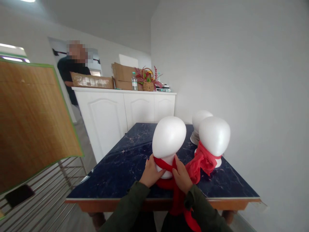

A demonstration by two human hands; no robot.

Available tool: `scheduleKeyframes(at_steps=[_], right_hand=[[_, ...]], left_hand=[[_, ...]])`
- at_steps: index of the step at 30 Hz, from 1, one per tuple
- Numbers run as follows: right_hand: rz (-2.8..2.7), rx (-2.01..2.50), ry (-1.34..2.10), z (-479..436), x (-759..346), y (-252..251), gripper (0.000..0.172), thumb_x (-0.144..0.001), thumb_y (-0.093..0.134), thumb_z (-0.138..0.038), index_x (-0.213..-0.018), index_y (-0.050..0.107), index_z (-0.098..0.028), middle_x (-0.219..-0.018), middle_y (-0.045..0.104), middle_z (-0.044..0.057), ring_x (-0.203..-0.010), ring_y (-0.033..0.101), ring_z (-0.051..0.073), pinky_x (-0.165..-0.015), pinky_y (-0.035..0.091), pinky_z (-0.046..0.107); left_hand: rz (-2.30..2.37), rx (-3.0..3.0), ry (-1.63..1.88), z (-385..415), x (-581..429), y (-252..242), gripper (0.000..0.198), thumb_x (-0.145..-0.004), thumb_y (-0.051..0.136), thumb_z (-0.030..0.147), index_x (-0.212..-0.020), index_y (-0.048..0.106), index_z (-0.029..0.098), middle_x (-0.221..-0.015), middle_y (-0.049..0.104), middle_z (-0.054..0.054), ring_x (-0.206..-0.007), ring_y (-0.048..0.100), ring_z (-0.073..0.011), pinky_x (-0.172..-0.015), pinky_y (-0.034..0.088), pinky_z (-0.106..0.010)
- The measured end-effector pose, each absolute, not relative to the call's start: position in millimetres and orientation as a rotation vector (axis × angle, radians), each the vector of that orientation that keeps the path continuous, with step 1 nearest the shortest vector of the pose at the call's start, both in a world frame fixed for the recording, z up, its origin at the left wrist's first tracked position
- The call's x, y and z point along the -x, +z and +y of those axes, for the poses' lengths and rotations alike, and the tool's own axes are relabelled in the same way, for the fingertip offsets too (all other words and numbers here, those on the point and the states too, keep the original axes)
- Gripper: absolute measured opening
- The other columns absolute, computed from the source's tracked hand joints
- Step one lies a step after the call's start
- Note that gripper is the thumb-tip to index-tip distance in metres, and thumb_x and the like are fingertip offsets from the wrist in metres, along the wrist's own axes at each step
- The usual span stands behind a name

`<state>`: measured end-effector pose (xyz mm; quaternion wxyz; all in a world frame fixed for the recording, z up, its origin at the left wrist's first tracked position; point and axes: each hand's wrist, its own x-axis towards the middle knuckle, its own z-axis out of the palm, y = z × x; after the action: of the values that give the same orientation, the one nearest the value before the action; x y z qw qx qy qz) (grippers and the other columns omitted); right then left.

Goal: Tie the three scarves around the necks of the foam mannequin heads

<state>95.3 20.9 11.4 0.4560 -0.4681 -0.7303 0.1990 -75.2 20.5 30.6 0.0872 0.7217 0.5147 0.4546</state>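
Note:
A white mannequin head (169, 137) stands on the dark blue marbled table (120, 174) in front of me. Round its neck runs a red scarf (163, 164), whose loose part drops over the table's front edge towards my lap. My left hand (151, 172) grips the scarf at the left of the neck, thumb along the band. On the neck's right side, my right hand (182, 175) is closed on the scarf where the hanging part begins. Beside it, a second mannequin head (214, 135) wears a knotted red scarf (205, 159).
Behind the second head stands a third white head (201, 117). A white cabinet (103, 109) beyond the table carries cardboard boxes, a water bottle (134, 82) and a flower basket (148, 85). At left is a metal rack (65, 174) with a bamboo mat (31, 122). A person (66, 71) stands behind the cabinet.

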Motion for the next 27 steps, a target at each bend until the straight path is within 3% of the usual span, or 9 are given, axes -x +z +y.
scheduleKeyframes(at_steps=[4,8,12,18,22,24,27], right_hand=[[-1.820,1.120,0.535,27,-96,9,0.071,-0.072,0.036,-0.011,-0.140,0.019,-0.011,-0.142,0.029,0.010,-0.130,0.027,0.020,-0.109,0.020,0.040],[-1.824,1.147,0.553,13,-104,6,0.065,-0.076,0.043,-0.018,-0.138,0.025,-0.016,-0.140,0.032,0.009,-0.130,0.028,0.021,-0.109,0.020,0.042],[-1.805,1.278,0.594,-7,-113,4,0.072,-0.071,0.058,-0.030,-0.135,0.029,-0.013,-0.135,0.040,0.013,-0.125,0.037,0.025,-0.106,0.026,0.044],[-1.541,1.322,0.881,-18,-106,5,0.076,-0.057,0.070,-0.030,-0.125,0.040,-0.013,-0.120,0.054,0.015,-0.113,0.049,0.028,-0.100,0.033,0.045],[-1.046,1.037,1.384,-24,-82,11,0.054,-0.069,0.060,-0.042,-0.114,0.046,-0.016,-0.093,0.066,0.009,-0.085,0.063,0.023,-0.080,0.048,0.040],[-0.884,0.867,1.578,-25,-74,16,0.041,-0.078,0.047,-0.047,-0.106,0.052,-0.017,-0.092,0.066,0.009,-0.086,0.063,0.022,-0.076,0.050,0.037],[-0.826,0.766,1.772,-24,-71,22,0.038,-0.082,0.038,-0.047,-0.099,0.057,-0.018,-0.092,0.067,0.008,-0.091,0.062,0.022,-0.076,0.050,0.036]], left_hand=[[1.470,-2.125,1.356,37,80,26,0.076,-0.063,0.066,0.031,-0.126,0.028,0.012,-0.122,0.045,-0.017,-0.116,0.044,-0.0298,-0.099,0.030,-0.048],[1.453,-2.176,1.397,35,81,10,0.069,-0.067,0.062,0.027,-0.127,0.032,0.014,-0.126,0.043,-0.017,-0.121,0.038,-0.0305,-0.101,0.029,-0.047],[1.468,-2.179,1.427,21,82,-3,0.062,-0.070,0.058,0.024,-0.126,0.035,0.013,-0.122,0.046,-0.016,-0.121,0.038,-0.0299,-0.101,0.031,-0.047],[1.636,-2.165,1.395,4,69,2,0.062,-0.069,0.058,0.022,-0.125,0.035,0.011,-0.125,0.044,-0.016,-0.120,0.038,-0.0315,-0.100,0.030,-0.049],[1.684,-2.131,1.445,0,60,2,0.053,-0.069,0.057,0.021,-0.119,0.042,0.013,-0.120,0.049,-0.014,-0.116,0.042,-0.0319,-0.097,0.032,-0.050],[1.675,-2.087,1.486,-3,60,0,0.049,-0.070,0.056,0.022,-0.117,0.044,0.013,-0.118,0.051,-0.014,-0.114,0.044,-0.0307,-0.096,0.034,-0.050],[1.598,-1.997,1.502,-12,64,3,0.038,-0.077,0.047,0.022,-0.114,0.048,0.014,-0.115,0.053,-0.013,-0.110,0.048,-0.0254,-0.095,0.038,-0.045]])
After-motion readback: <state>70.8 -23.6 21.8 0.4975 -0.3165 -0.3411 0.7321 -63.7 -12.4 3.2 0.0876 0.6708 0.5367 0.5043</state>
